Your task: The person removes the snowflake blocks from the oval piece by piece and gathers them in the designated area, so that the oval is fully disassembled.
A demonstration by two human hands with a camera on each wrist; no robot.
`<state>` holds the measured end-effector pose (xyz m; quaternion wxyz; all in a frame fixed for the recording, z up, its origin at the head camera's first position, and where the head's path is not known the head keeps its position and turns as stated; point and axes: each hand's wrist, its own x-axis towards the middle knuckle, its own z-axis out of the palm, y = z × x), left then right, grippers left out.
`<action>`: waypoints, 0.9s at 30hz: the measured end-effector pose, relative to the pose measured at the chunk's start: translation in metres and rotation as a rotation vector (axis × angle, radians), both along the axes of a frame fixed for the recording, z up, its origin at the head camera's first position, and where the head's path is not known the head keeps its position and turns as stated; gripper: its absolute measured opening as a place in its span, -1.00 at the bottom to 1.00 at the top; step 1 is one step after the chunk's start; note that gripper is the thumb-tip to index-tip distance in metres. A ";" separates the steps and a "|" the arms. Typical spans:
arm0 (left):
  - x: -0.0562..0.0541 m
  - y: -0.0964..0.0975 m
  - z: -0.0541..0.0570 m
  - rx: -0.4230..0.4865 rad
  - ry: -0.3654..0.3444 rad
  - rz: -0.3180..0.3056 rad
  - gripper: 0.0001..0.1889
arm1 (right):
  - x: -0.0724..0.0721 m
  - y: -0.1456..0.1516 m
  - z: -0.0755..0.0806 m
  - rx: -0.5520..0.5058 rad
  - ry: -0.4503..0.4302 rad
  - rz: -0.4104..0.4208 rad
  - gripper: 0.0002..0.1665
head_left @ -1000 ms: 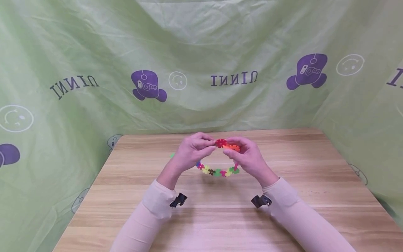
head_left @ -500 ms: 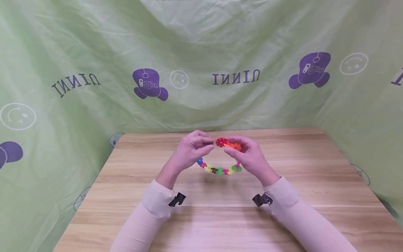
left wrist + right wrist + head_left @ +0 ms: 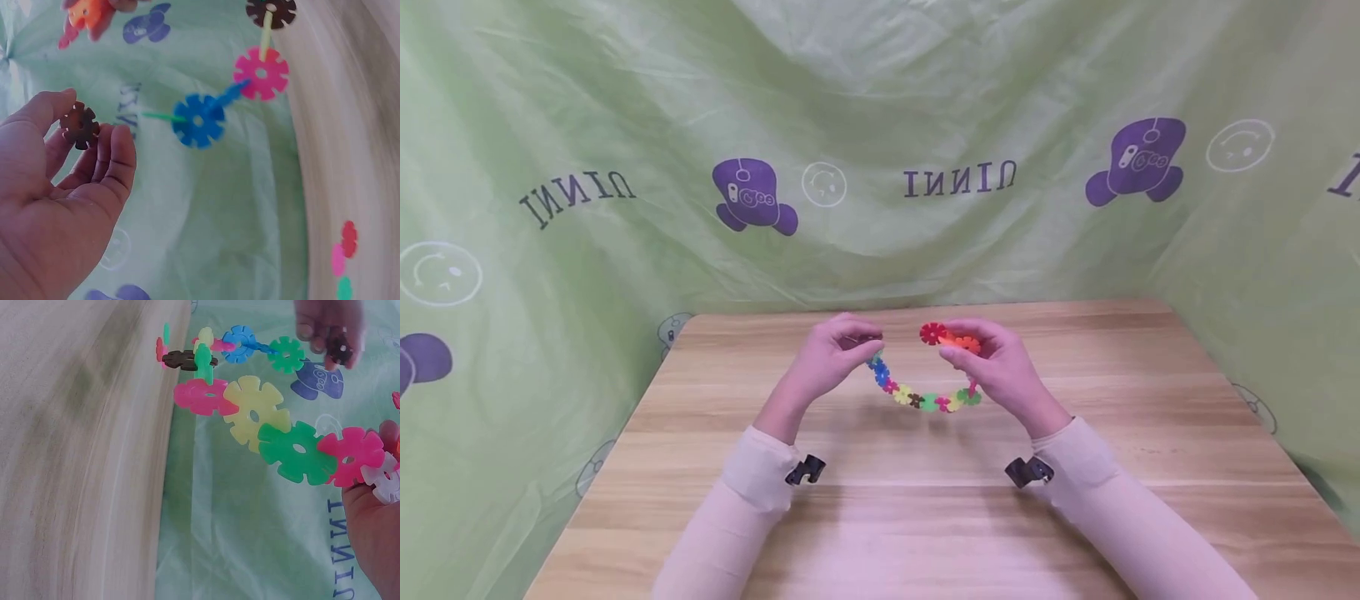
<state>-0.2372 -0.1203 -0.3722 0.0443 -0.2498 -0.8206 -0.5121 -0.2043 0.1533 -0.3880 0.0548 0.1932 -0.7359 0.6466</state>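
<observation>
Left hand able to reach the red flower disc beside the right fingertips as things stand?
Probably yes: in the head view nothing shows between the left hand and the red flower disc, though that hand pinches a brown flower disc.

Wood-look table (image 3: 1150, 375), light brown, matt to softly glossy; grain bands run side to side in head view, pale and darker streaks alternating; far corners look rounded; sides spread toward the viewer, near edge cut off by frame; pinkish-white sheen front middle; soft blurry shadows (image 3: 887, 415) lie on the top around mid-table; wrist views show its surface blurred.
</observation>
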 end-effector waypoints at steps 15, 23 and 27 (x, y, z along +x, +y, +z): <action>-0.030 -0.039 -0.036 -0.022 -0.207 0.149 -0.70 | -0.006 0.003 -0.005 -0.027 -0.009 0.012 -0.57; -0.040 -0.058 -0.062 -0.086 -0.271 0.247 -0.64 | -0.006 0.000 -0.007 -0.041 -0.011 0.023 -0.57; -0.042 -0.061 -0.071 -0.135 -0.326 0.265 -0.58 | -0.005 0.000 -0.008 -0.038 -0.014 0.022 -0.56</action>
